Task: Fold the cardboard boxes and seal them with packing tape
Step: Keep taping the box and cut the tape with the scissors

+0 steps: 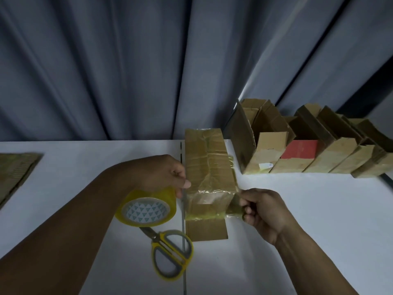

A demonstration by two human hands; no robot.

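Note:
A folded cardboard box (207, 167) lies lengthwise on the white table (85, 177) in the middle, with clear yellowish tape over its top and near end. My left hand (168, 175) grips a roll of yellow packing tape (146, 207) just left of the box. My right hand (258, 206) is curled at the box's near right corner and pinches a strip of tape (232, 206) that runs across the box's end.
Yellow-and-grey scissors (172, 252) lie on the table below the roll. Several open cardboard boxes (297, 150) stand in a row at the back right, one with a red face. Flat cardboard (14, 173) lies at the left edge. Grey curtains hang behind.

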